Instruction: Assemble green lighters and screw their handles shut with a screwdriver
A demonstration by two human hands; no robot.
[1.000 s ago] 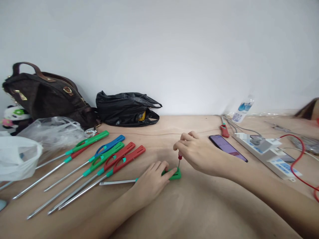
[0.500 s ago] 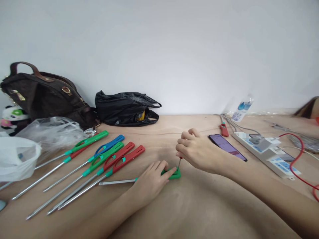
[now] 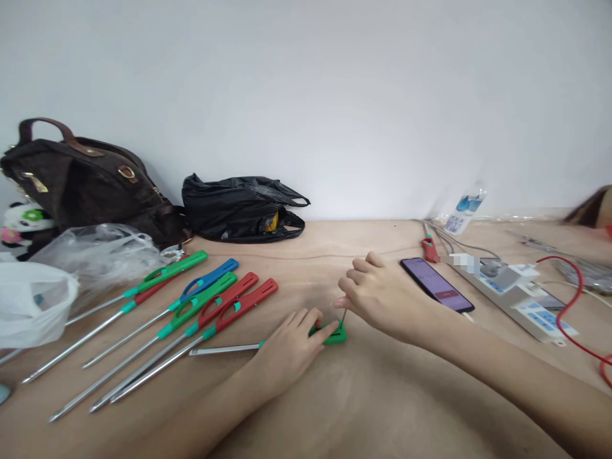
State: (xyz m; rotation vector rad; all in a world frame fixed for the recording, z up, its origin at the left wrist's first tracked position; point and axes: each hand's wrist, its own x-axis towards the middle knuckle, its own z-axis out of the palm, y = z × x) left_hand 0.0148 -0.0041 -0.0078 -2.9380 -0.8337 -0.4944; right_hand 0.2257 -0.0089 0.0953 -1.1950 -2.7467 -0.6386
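My left hand [image 3: 289,344] lies curled over a green-handled lighter [image 3: 331,334] on the wooden table [image 3: 335,408], pinning its handle down; its metal tube [image 3: 224,349] sticks out to the left. My right hand [image 3: 377,293] is closed round a small screwdriver [image 3: 343,317], held upright with its tip on the green handle. Most of the screwdriver's grip is hidden inside my fingers.
Several long lighters [image 3: 191,312] with green, blue and red handles lie in a row at left. Behind them are a brown handbag [image 3: 86,178], plastic bags [image 3: 95,255] and a black bag [image 3: 241,207]. At right lie a phone [image 3: 436,285], a power strip [image 3: 516,296], a red cable [image 3: 578,306] and a bottle [image 3: 463,207].
My right hand has turned and lowered a little over the screwdriver, so its red grip is no longer visible. My left hand and the green lighter have stayed put.
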